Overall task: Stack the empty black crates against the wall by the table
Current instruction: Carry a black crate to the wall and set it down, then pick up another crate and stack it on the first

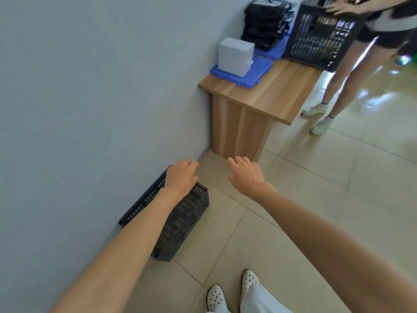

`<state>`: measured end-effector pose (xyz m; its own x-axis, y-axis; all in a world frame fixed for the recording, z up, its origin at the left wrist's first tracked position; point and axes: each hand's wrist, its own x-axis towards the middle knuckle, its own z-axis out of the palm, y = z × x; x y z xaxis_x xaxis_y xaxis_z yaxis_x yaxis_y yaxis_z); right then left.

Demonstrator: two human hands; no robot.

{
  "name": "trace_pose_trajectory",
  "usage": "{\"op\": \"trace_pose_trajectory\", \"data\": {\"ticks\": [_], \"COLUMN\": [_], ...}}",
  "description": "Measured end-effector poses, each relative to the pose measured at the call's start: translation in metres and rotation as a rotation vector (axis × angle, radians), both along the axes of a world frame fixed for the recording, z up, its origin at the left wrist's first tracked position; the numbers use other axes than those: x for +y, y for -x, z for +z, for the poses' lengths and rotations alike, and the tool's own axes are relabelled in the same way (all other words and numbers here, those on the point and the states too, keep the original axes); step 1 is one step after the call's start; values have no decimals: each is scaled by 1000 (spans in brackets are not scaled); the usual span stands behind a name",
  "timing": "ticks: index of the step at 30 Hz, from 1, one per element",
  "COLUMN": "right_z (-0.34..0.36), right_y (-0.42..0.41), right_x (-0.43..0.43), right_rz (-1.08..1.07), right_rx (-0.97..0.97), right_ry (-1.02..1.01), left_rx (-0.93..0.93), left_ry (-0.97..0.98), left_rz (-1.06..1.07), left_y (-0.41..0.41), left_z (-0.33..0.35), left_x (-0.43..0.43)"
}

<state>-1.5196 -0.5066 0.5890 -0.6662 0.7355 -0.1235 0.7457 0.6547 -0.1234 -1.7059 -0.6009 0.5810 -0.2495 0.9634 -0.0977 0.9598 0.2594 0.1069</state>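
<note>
Black crate (182, 220) on the tile floor (316, 199), short of the wooden table (266, 91) on its near side. Long side flush to the wall (90, 86), open top up, nothing visible inside. It is a single crate with none stacked on it.

Left hand (180, 177) is over the crate end nearest the table, back of hand up. Fingers loosely bent and close together, tips pointing toward the table base. They are not wrapped round the rim; cannot tell if the palm touches the crate.

Right hand (246, 177) is in the air above the floor, between the crate and the table leg panel. Fingers slightly spread, bent down, holding nothing.

Second black crate (320, 39) sits tilted at the far edge of the tabletop. Another person's hand (340, 7) rests on its top rim; the picture is too blurred there to tell those fingers.

Also on the table, wall side: blue slatted mat (259, 71) with a white box (235, 56) standing on it, and a stack of black packaged items (264, 23) behind that.

Wearer's white perforated shoes (225, 294) are on the floor, well short of the table.
</note>
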Motion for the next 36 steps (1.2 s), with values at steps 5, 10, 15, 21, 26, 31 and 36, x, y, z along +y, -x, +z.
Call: {"op": "trace_pose_trajectory", "data": {"ticks": [5,10,15,21,26,31,36], "right_z": [15,21,23,26,17,0,-14], "right_y": [-119,-251,-396,-581,-718,-825,-920], "right_x": [1,-23,-60,-119,-168,-197,-197], "right_rz": [-284,-531,-759,-993,-1183,-1383,-1493], "right_rx": [17,16,1,-69,-131,-131,-136], "right_ry": [10,6,-4,13,43,86,85], "left_rx": [30,75,41,-18,-35,-21,-28], "left_ry": [-27,-34,-18,-15,-18,23,40], "left_rz": [-250,-506,-707,-939,-1126,-1278,-1417], "left_y": [-98,-228,-386,-590,-739,-861,-971], "left_z": [24,39,44,44,41,29,11], "left_x": [52,86,92,82,71,75,94]}}
